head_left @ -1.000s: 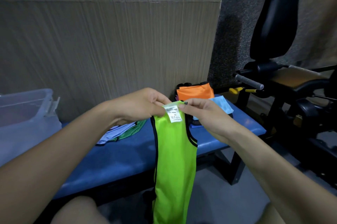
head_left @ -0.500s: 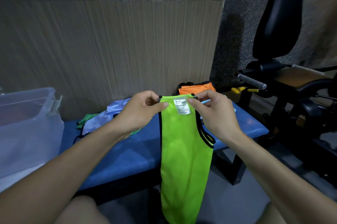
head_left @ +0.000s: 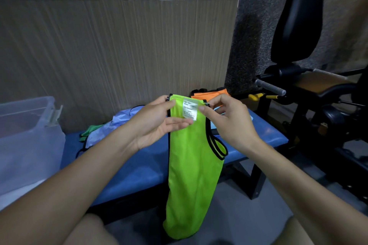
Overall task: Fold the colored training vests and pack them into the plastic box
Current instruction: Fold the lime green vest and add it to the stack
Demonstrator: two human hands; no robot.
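A lime-green vest (head_left: 191, 169) with black trim hangs lengthwise in front of the blue bench (head_left: 137, 173), its white label facing me. My left hand (head_left: 157, 123) pinches the vest's top left corner, thumb on top and fingers spread under the cloth. My right hand (head_left: 229, 121) pinches the top right corner beside the label. A clear plastic box (head_left: 25, 141) stands at the bench's left end. Loose vests lie on the bench: a pale lilac one (head_left: 111, 127) over a dark green one (head_left: 89, 132), and an orange one (head_left: 211, 94) behind my hands.
A wood-panel wall runs behind the bench. A black gym machine (head_left: 318, 89) with a padded seat, grey handle and yellow pin stands at the right. Grey floor lies below the bench. My knees show at the bottom edge.
My hands have raised the vest's top edge and drawn it wider apart, so the vest hangs flatter. My left fingers have spread out under the cloth.
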